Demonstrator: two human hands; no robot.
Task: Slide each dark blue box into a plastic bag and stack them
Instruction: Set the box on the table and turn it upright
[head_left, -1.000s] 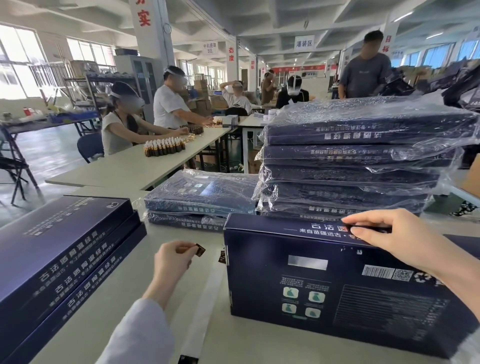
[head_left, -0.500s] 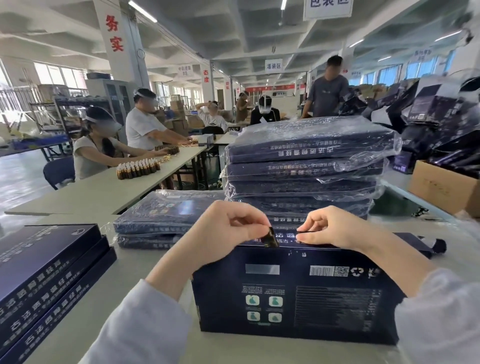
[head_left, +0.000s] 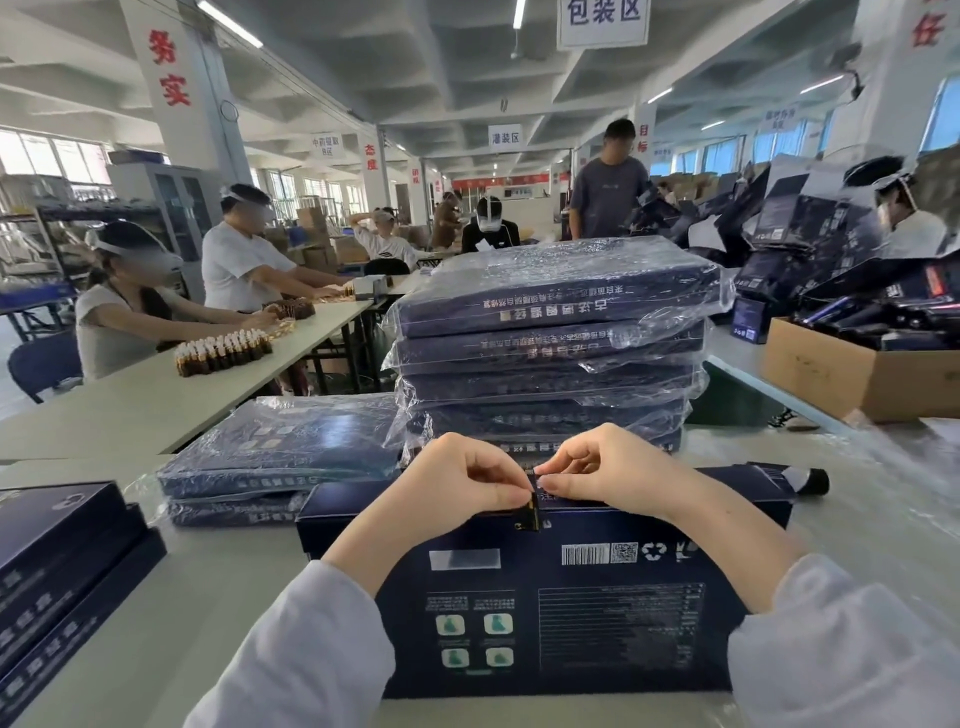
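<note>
1. Stage of work. A tall stack of bagged boxes (head_left: 556, 312) stands just beyond both hands. A low stack of bagged boxes (head_left: 280, 447) lies beyond and to the left of the left hand. A pile of unbagged boxes (head_left: 57, 561) waits well to the left of the left forearm. One dark blue box (head_left: 571, 623) lies flat on the table (head_left: 218, 587), directly beneath the hands and between the forearms, and no bag is on it. The step in hand is therefore judged to be closure of this box before bagging.

2. Hands. The left hand (head_left: 457, 483) and the right hand (head_left: 618, 475) are curled and meet over the far edge of the box. A small dark seal label (head_left: 533, 512) is pinched between their thumbs and fingertips. Its lower end is laid over the edge onto the box top.

3. Next move (judgement). The label is to be pressed down across the seam and smoothed. A plastic bag is then to be obtained, its mouth opened, and the box slid in end first. No loose bag can be identified with certainty near either hand.

4. Condition of the box. The casing is rigid, flat and rectangular, with clean corners. A text panel is printed on the upper face below the right wrist. A barcode, a square code and a recycling mark lie nearer the fingertips, and four small pale icons lie below the left wrist.
</note>
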